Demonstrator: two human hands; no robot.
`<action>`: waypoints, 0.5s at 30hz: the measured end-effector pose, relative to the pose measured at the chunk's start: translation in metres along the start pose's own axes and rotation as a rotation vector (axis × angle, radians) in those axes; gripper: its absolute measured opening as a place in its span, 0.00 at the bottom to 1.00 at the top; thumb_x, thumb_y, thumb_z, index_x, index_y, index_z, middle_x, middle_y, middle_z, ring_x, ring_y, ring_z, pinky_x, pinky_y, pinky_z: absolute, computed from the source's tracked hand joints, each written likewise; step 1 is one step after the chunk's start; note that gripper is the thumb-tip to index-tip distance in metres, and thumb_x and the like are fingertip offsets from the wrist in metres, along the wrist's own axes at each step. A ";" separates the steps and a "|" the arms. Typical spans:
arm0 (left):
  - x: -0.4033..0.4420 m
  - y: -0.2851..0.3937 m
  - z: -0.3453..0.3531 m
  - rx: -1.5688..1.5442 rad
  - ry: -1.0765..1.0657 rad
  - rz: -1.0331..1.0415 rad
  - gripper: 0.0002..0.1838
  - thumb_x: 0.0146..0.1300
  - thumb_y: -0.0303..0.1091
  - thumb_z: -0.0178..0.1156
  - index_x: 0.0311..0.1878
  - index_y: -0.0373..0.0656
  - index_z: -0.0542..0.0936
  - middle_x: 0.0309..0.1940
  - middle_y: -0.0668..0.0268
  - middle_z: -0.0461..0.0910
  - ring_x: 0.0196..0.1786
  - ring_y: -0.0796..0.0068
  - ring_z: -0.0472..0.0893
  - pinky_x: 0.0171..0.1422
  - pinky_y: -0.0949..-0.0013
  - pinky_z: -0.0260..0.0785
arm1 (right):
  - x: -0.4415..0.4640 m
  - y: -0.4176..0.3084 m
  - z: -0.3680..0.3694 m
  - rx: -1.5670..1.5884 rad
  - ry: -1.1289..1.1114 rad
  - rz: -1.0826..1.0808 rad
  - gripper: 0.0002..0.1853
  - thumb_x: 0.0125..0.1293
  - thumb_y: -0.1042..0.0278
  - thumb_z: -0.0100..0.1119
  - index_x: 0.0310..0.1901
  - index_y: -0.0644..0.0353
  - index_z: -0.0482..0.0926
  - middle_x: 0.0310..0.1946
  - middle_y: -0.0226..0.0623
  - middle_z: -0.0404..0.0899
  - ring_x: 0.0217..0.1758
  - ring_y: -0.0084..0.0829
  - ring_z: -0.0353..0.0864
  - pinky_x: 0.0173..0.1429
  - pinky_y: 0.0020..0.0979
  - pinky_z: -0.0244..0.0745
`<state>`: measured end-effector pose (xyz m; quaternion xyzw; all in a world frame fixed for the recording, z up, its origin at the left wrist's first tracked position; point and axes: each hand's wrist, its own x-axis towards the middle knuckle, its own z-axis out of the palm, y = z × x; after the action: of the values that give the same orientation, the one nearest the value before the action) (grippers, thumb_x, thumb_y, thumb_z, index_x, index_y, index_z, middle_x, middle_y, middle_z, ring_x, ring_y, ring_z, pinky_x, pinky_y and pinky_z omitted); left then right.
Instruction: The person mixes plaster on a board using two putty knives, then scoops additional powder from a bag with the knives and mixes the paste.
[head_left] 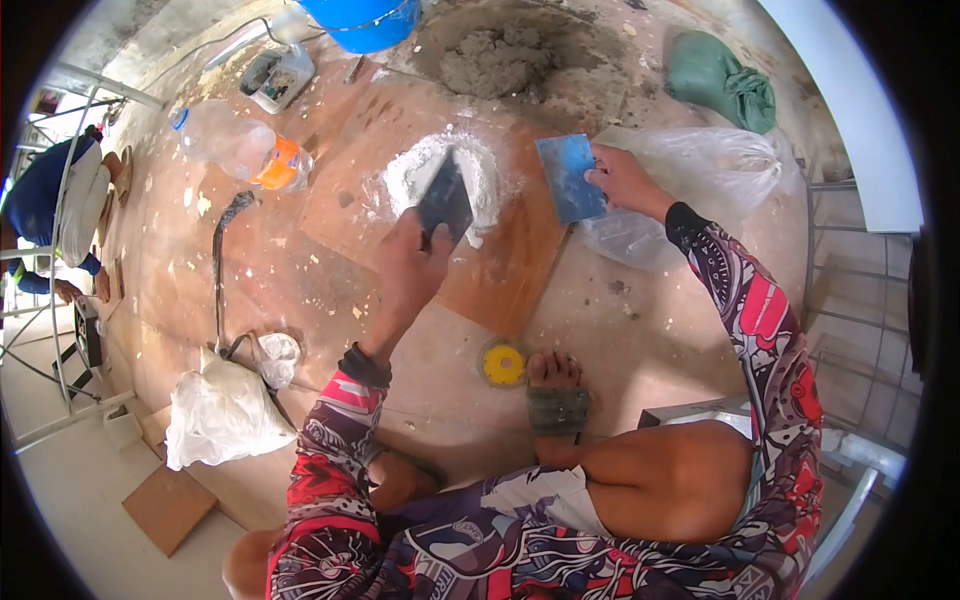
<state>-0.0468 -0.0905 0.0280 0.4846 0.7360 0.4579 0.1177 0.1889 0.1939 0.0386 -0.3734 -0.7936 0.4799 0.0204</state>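
A dark, pointed trowel blade (447,198) is gripped in my left hand (415,258), its tip over a ring of white powder (410,172). The powder lies on a brown board (500,290) on the floor. My right hand (628,183) pinches the edge of a flat blue scraper (570,178) above the board's right side. Beside that hand, a clear plastic bag (680,150) is spread on the floor.
A blue bucket (365,22) and grey mortar heap (500,62) stand beyond the board. Left are a plastic bottle (240,150), tool tray (277,78) and white bag (225,410). A green sack (715,85) is back right. A yellow disc (503,365) lies near my foot. Another person (50,190) crouches far left.
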 end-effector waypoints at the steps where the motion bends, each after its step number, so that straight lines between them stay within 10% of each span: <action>1: 0.001 0.005 0.001 0.124 -0.032 0.147 0.11 0.66 0.25 0.62 0.51 0.38 0.80 0.32 0.60 0.81 0.27 0.62 0.82 0.31 0.59 0.75 | -0.002 0.002 0.000 -0.005 0.012 0.011 0.09 0.69 0.72 0.59 0.44 0.69 0.71 0.32 0.41 0.79 0.24 0.30 0.81 0.23 0.34 0.82; 3: 0.002 0.021 0.000 0.223 -0.193 0.398 0.14 0.62 0.23 0.60 0.52 0.41 0.79 0.35 0.55 0.76 0.33 0.48 0.81 0.34 0.52 0.74 | -0.003 0.005 -0.001 -0.009 0.026 0.023 0.10 0.69 0.72 0.59 0.44 0.68 0.71 0.32 0.41 0.79 0.23 0.30 0.81 0.23 0.34 0.81; 15: -0.045 -0.012 0.065 0.627 -0.508 0.477 0.09 0.63 0.27 0.57 0.45 0.34 0.76 0.39 0.55 0.74 0.33 0.57 0.83 0.33 0.54 0.78 | -0.006 0.002 -0.005 -0.044 0.034 0.019 0.09 0.68 0.72 0.59 0.42 0.69 0.71 0.30 0.42 0.79 0.21 0.32 0.82 0.22 0.35 0.80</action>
<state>0.0084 -0.0920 -0.0293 0.7492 0.6547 0.0942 0.0335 0.1966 0.1944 0.0420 -0.3895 -0.7999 0.4561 0.0208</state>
